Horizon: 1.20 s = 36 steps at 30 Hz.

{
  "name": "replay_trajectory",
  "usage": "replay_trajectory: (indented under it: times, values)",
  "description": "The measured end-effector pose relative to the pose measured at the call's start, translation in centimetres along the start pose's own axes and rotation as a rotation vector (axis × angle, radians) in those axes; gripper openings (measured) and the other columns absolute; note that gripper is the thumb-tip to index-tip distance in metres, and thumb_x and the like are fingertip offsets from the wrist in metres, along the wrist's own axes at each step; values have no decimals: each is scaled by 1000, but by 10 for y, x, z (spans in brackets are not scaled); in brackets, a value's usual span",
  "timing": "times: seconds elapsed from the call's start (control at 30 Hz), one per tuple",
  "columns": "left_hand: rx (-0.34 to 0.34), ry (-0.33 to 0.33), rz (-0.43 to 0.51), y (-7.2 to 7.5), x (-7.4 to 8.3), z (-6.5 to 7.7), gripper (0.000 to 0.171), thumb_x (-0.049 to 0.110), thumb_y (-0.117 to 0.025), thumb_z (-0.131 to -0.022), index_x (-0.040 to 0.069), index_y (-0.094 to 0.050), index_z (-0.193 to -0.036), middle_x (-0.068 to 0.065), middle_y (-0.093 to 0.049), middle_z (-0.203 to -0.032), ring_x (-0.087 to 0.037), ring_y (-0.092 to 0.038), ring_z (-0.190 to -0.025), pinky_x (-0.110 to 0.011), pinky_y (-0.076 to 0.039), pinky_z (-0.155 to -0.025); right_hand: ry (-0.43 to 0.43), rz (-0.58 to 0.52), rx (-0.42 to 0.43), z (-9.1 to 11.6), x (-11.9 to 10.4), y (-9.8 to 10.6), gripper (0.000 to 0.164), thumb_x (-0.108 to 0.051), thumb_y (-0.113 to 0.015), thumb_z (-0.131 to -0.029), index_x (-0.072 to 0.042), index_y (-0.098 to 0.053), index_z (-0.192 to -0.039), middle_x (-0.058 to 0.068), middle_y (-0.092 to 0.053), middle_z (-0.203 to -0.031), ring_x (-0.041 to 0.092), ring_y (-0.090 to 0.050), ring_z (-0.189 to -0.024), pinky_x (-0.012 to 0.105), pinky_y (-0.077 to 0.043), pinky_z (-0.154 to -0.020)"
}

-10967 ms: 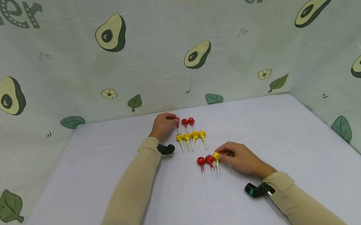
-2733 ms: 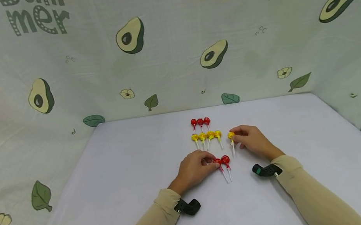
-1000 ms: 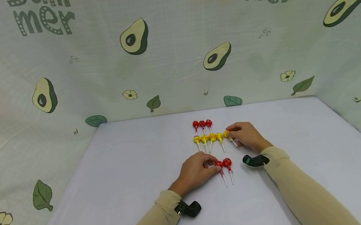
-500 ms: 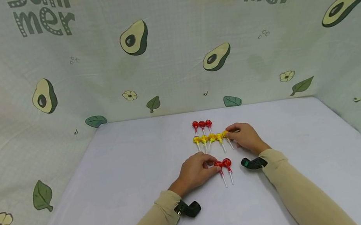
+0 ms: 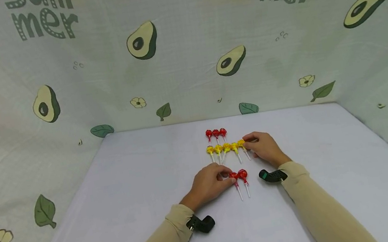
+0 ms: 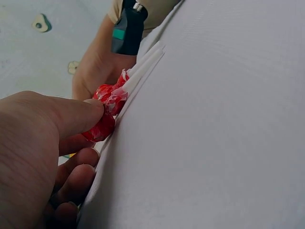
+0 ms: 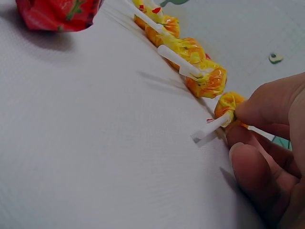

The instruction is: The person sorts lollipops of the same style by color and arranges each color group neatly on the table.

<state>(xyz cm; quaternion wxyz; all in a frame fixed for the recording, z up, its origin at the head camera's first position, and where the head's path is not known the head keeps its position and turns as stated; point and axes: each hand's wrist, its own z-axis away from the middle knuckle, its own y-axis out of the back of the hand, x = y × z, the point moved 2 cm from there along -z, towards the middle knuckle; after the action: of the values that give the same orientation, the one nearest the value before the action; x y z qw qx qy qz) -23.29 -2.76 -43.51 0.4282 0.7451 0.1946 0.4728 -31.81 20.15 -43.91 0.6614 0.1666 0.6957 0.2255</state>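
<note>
My left hand (image 5: 209,183) pinches the head of a red lollipop (image 6: 100,128) low over the table. A second red lollipop (image 5: 242,174) lies right beside it, its white stick pointing toward me. Farther back, my right hand (image 5: 264,148) pinches a yellow lollipop (image 7: 229,106) by its wrapped head, between thumb and fingers. That one is at the right end of a row of yellow lollipops (image 5: 218,149), with a narrow gap to its neighbour (image 7: 206,81) in the right wrist view. Behind this row, three red lollipops (image 5: 216,133) lie side by side.
A white cloth covers the table (image 5: 129,169). At its back edge hangs a pale curtain (image 5: 183,55) printed with avocados and leaves. A black wrist camera is strapped to the left wrist (image 5: 200,224) and another to the right wrist (image 5: 273,175).
My right hand has carried the yellow lollipop from the near group to the right end of the yellow row. My left hand has come from the back red row to the near red pair.
</note>
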Motion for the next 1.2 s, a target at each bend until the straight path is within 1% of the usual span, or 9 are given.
replay_trajectory:
  times: [0.13, 0.27, 0.5, 0.67, 0.83, 1.03, 1.2]
  values:
    - [-2, 1, 0, 3, -1, -1, 26, 46, -65, -82, 27, -69, -100, 15, -54, -81, -1, -48, -68, -20, -40, -57, 21, 10, 14, 1, -5, -1, 26, -26, -62, -87, -14, -62, -111, 6, -63, -104, 20, -59, -85, 31, -51, -59]
    - [-4, 5, -1, 4, -2, -1, 26, 46, -65, -83, 27, -69, -100, 15, -54, -81, -2, -48, -68, -21, -40, -57, 27, 26, 18, 0, -5, -3, 26, -26, -61, -88, -14, -62, -111, 6, -63, -104, 20, -59, -82, 31, -50, -59]
    - [-2, 14, 2, 4, -4, 0, 26, 47, -65, -82, 28, -69, -100, 16, -54, -81, -2, -48, -68, -21, -40, -57, 24, 57, 39, -2, -4, -6, 24, -28, -61, -88, -17, -63, -109, 4, -63, -103, 19, -58, -80, 31, -50, -58]
    - [2, 25, 61, 6, -5, 0, 23, 45, -66, -82, 29, -68, -98, 18, -54, -80, -2, -49, -70, -22, -41, -60, 24, 68, 45, 0, -6, -6, 26, -29, -60, -89, -15, -61, -111, 5, -62, -105, 20, -57, -80, 31, -50, -59]
    - [11, 31, 123, 7, -5, 1, 20, 44, -65, -82, 31, -66, -97, 19, -56, -79, -2, -51, -71, -23, -42, -61, 20, 29, 41, 1, -5, -5, 28, -30, -60, -89, -14, -60, -112, 6, -61, -103, 21, -58, -79, 31, -51, -61]
    - [19, 29, 196, 4, -6, 2, 16, 41, -63, -84, 33, -63, -98, 17, -57, -81, -3, -53, -73, -23, -44, -63, -2, -23, 36, 6, 0, -2, 30, -33, -59, -90, -12, -59, -113, 6, -62, -101, 21, -60, -80, 31, -52, -64]
    - [15, 46, 277, 3, -5, 2, 15, 37, -63, -86, 30, -62, -99, 17, -59, -84, -3, -55, -76, -23, -45, -67, -9, -55, 51, 12, 0, 1, 30, -32, -58, -91, -11, -59, -113, 8, -62, -101, 23, -60, -80, 31, -52, -65]
